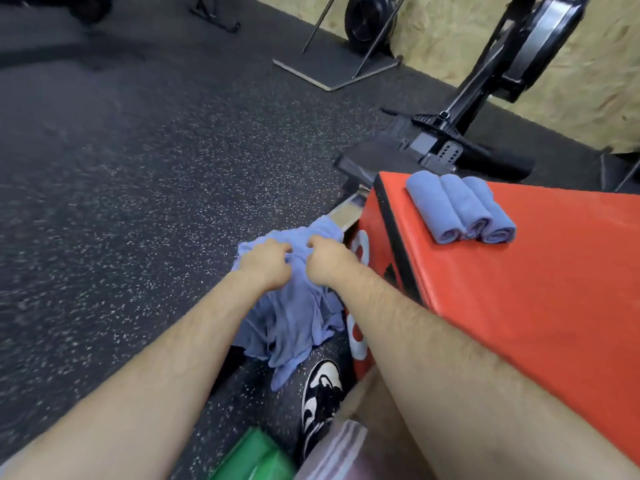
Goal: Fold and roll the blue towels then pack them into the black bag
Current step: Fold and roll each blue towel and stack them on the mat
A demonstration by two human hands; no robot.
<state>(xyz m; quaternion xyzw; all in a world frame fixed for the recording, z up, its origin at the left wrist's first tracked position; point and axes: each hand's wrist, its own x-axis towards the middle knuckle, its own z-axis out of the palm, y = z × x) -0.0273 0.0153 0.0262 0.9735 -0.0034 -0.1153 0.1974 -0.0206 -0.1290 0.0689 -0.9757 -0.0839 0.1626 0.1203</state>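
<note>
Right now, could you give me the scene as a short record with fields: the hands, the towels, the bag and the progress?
left hand: grips the top of the unfolded towel
right hand: grips the same towel, close to the left hand
unfolded towel: hangs crumpled from both hands, beside the red box
rolled towels: three, side by side on top of the red box
black bag: not in view
also there: black-and-white shoe on the floor, green object at the bottom edge
progress: three rolled, one not yet folded, none seen packed
</note>
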